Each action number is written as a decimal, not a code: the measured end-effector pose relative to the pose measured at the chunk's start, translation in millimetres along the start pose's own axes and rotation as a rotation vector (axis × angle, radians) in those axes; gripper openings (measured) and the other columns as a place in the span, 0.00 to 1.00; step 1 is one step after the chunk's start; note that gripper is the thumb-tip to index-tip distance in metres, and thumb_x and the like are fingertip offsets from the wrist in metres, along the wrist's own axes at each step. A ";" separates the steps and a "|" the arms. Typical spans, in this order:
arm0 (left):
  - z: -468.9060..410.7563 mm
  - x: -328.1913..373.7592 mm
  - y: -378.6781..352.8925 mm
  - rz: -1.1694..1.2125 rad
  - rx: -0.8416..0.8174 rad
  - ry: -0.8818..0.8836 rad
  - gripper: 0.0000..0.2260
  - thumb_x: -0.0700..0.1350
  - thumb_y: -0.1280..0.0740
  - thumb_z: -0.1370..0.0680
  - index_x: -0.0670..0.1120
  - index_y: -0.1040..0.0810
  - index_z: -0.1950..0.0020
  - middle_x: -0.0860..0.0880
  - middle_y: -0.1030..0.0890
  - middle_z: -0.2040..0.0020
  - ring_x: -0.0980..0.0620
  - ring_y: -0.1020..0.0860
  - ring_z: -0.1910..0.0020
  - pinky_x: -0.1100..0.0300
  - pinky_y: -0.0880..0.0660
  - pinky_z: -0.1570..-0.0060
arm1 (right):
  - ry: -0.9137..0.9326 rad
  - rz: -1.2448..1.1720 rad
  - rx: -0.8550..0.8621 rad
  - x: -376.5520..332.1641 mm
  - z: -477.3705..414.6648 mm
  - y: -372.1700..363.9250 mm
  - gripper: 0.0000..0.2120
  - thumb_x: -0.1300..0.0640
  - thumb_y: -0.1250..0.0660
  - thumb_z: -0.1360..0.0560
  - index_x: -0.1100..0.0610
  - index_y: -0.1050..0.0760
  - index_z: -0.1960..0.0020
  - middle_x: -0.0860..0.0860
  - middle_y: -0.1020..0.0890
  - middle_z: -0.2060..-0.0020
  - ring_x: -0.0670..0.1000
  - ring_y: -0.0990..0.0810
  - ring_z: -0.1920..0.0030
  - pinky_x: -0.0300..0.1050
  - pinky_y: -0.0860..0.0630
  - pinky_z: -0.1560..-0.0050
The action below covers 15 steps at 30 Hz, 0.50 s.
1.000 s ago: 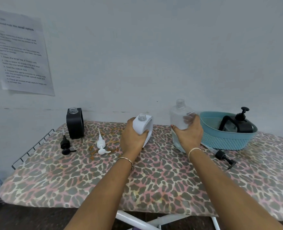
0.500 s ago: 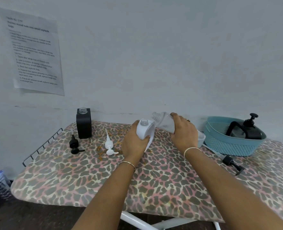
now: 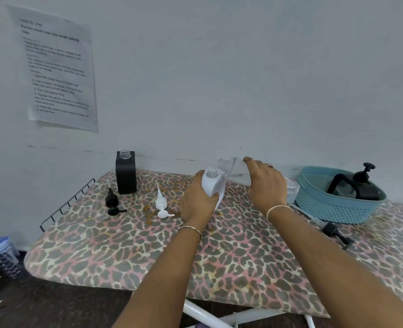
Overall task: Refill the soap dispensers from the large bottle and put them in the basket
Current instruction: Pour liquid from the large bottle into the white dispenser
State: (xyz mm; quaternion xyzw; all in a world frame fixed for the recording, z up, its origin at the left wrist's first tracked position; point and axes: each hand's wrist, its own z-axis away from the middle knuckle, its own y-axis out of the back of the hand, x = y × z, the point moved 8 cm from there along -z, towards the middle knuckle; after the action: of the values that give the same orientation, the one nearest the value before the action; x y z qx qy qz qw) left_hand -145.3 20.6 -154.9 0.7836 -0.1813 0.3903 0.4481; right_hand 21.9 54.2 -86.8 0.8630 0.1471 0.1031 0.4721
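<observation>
The right hand (image 3: pixel 265 185) has its fingers wrapped round the large bottle (image 3: pixel 237 170), tipped with its mouth just above the white dispenser (image 3: pixel 212 184). The left hand (image 3: pixel 197 202) grips that one on the table (image 3: pixel 219 256). Its hole is small, so soap could miss and spill on the spotted cloth. A pale wall stands behind. The blue basket (image 3: pixel 337 209) on the right holds one black dispenser (image 3: pixel 359 188).

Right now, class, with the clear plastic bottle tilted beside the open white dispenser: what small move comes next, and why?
Probably the right hand should ease the tilted clear plastic bottle slightly left, over the white dispenser gripped by the left hand. The bottle's mouth sits just right of the dispenser's open neck, and no stream shows.
</observation>
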 end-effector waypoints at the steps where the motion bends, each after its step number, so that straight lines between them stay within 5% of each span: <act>1: -0.3 -0.5 -0.3 0.001 -0.002 0.002 0.27 0.51 0.30 0.27 0.57 0.35 0.30 0.50 0.21 0.42 0.46 0.22 0.47 0.59 0.31 0.58 | 0.012 0.017 -0.001 -1.7 -0.4 0.5 0.31 0.69 0.33 0.32 0.55 0.34 0.31 0.54 0.20 0.47 0.56 0.21 0.54 0.46 0.27 0.57; 15: -0.5 -1.9 -1.8 0.012 -0.024 0.042 0.27 0.51 0.30 0.27 0.58 0.35 0.30 0.51 0.21 0.43 0.46 0.22 0.47 0.57 0.29 0.58 | 0.061 0.113 -0.059 -10.8 -3.8 6.3 0.31 0.71 0.34 0.32 0.55 0.36 0.31 0.53 0.21 0.47 0.55 0.22 0.51 0.45 0.27 0.54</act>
State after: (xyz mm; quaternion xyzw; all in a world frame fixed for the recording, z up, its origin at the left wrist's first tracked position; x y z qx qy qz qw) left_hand -145.6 21.9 -157.3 0.7686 -0.1815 0.4072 0.4589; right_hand 11.6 50.2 -79.9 0.8521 0.1094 0.1603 0.4861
